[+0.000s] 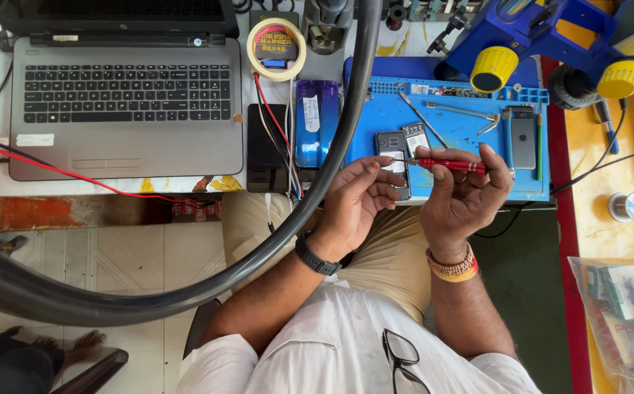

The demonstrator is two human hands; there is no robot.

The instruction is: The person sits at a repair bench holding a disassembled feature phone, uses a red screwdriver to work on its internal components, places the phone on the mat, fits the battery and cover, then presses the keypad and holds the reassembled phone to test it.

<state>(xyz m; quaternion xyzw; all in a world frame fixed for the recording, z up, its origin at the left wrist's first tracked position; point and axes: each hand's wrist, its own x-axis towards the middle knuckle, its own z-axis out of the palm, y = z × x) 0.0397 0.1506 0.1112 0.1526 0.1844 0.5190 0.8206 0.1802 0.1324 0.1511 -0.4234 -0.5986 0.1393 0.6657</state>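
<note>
Nearest the camera: white shirt with folded spectacles (402, 357) hanging at the chest, tan trousers below the forearms. Wristwatch (317, 257) on the left wrist, beaded bracelets (452, 265) on the right.

Just over the near edge of the worktop, both hands raised together. Right hand (465, 195) clamped on a red-handled precision screwdriver (451, 165), held level, thumb and fingers wrapped round the handle. Left hand (359, 197) pinched at the thin metal tip, fingertips closed on it; whether a bit or a screw sits between them, too small to tell.

Judged step: tending the driver's tip, not yet driving anything. Next move likely calls for a steady, fine pinch and a clean alignment of tip to the opened phone (393, 162) lying just beyond the hands on the blue repair mat (448, 117).

Farther on the mat: tweezers (463, 111), another small phone (523, 138). Towards the left edge: dark phone (266, 148), purple phone (317, 122), laptop (126, 102). At the far edge, tape roll (277, 48).
</note>
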